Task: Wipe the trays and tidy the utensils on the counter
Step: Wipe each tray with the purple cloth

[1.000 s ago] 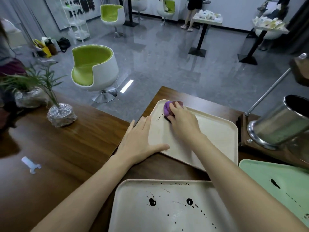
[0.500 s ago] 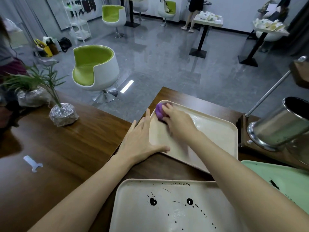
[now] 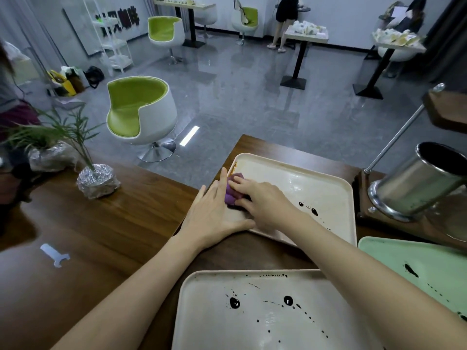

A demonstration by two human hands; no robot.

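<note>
1. The black drops (image 3: 313, 211) just right of the right hand (image 3: 262, 198) could smear across the cream rectangular plastic tray (image 3: 290, 176) if the cloth drags through them.
2. A hard stroke might slide that tray on the brown wooden desk (image 3: 113, 236).
3. The left hand (image 3: 214, 214) lies flat with straight fingers, pinning the tray's near-left edge.
4. The right hand, touching the left, curls over a crumpled purple cloth (image 3: 233, 189) and presses it onto the tray.
5. A second spotted cream tray (image 3: 214, 324) waits beneath the forearms.
</note>
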